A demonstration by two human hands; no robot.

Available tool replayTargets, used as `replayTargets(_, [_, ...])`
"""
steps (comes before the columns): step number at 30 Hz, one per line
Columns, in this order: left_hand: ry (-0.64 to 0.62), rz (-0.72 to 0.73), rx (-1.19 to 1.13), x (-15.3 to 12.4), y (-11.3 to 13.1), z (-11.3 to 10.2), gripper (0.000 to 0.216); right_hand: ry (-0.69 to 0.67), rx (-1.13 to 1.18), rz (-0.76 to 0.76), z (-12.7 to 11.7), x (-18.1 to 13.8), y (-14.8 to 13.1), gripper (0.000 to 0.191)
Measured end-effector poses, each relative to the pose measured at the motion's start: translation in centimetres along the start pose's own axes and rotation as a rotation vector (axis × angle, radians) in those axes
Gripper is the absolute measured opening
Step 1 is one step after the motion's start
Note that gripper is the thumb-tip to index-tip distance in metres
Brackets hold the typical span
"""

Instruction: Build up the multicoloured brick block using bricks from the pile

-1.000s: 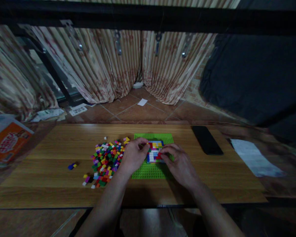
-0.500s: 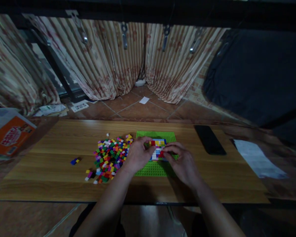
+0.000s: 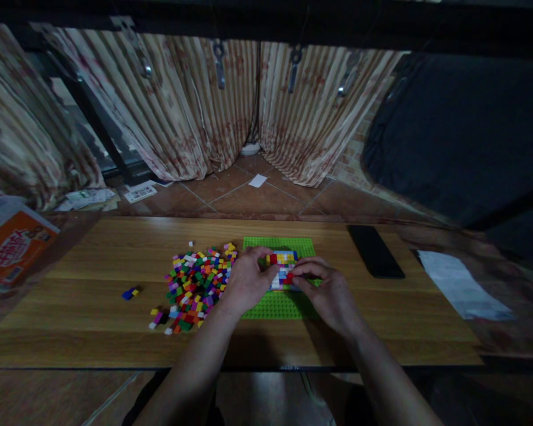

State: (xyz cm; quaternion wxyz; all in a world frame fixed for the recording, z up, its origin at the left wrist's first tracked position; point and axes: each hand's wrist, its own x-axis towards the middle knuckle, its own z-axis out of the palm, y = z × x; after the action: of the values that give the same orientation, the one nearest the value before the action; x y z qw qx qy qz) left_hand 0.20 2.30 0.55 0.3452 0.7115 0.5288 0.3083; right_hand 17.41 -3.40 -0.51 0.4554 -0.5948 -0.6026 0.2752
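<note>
- Since the head cam is the only view here, that's what I'm going off: both hands are over a green studded baseplate (image 3: 270,309) on a wooden table (image 3: 84,266)
- The build (image 3: 285,258), a small multicolour block of bricks, sits towards the far half of the baseplate, right between the two hands
- Left hand (image 3: 249,281) is at the build's left edge, thumb and fingers curled round that side, can't tell if they're actually clamped on anything
- Right hand (image 3: 331,293) has thumb and index fingertips close together at a red piece (image 3: 289,276) on the right side, can't tell if it's pinched or just touched
- Big loose brick pile (image 3: 198,281) just left of the baseplate, plus a little blue-and-yellow clump (image 3: 128,294) further left
- Black phone-like slab (image 3: 375,251) lies off to the right, well apart from the hands
</note>
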Motion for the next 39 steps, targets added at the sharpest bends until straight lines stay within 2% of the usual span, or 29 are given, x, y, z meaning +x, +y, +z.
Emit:
replayTargets(11, [-0.008, 0.006, -0.034, 0.0, -0.6, 0.4, 0.024, -0.011, 0.081, 0.062, 0.0, 0.4, 0.1, 0.006])
replayTargets(26, [-0.004, 0.021, -0.027, -0.1, -0.5, 0.4, 0.027, -0.020, -0.037, 0.020, -0.1, 0.2, -0.3, 0.013])
replayTargets(34, [0.022, -0.107, 0.065, -0.7, 1.2, 1.0, 0.050, 0.063, 0.114, 0.105, 0.6, 0.4, -0.4, 0.008])
replayTargets(39, [0.030, -0.183, 0.018, -0.7, 1.9, 1.3, 0.056, 0.128, 0.300, 0.231, 0.5, 0.7, 0.2, 0.017])
